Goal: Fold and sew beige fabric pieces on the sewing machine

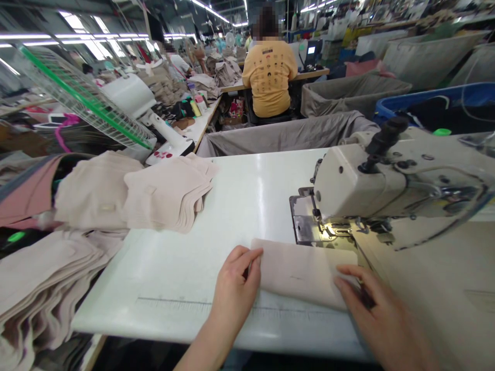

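A folded beige fabric piece [299, 270] with a short dark mark near its middle lies at the front of the white sewing table. My left hand [240, 278] pinches its left edge between thumb and fingers. At the other end, my right hand [373, 304] has thumb and forefinger closed on the right edge. Something dark shows under the right hand's curled fingers; I cannot make out what. Just beyond the fabric stands the sewing machine [356, 180], its lamp lighting the metal needle plate [307, 219]. The fabric lies in front of the needle, not under it.
Stacked beige fabric pieces [166, 193] lie on the table's left side, and more cut pieces [42, 278] hang at the left edge. A tilted fan [127, 98] stands behind them. Past the table are a grey cloth-lined bin [270, 135] and a seated person in yellow [269, 77].
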Available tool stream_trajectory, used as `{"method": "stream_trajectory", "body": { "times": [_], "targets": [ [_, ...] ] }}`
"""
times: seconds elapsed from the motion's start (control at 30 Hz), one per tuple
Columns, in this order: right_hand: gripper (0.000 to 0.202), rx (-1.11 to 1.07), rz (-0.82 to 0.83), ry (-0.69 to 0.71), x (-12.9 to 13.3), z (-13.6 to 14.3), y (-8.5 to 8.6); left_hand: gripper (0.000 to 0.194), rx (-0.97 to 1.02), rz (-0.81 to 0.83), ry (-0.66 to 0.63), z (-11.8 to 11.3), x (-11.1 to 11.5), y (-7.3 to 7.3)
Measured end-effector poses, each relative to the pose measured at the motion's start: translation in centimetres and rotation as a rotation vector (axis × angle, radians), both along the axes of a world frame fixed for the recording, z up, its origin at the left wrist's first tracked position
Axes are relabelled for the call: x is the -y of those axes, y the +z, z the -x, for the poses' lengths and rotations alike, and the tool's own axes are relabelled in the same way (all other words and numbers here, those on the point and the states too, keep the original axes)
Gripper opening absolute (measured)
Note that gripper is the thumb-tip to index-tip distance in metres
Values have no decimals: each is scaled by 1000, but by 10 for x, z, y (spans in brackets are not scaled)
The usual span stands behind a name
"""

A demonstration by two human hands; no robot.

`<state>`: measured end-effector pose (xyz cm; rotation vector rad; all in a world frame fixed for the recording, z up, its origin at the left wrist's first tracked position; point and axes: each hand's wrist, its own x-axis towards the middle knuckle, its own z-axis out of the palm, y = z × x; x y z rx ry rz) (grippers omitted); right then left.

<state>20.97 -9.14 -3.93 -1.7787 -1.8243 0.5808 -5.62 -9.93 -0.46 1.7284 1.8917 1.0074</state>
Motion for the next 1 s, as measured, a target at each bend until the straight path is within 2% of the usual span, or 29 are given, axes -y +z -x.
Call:
{"method": "stream_trajectory", "body": {
  "times": [0.37,0.57,0.7,1.0],
  "targets": [
    [36,-41,4,-4,0,1,2,30,-14,34,-7,0,-5,6],
    [29,-121,-28,-43,-3,4,13,28,-33,59,-21,2,-11,10],
    [26,-165,-13,-2,-6,5,21,30,-56,58,-30,5,-14,10],
    [22,-121,52,7,-10,7,27,29,-103,69,-24,8,-15,10]
  ]
}}
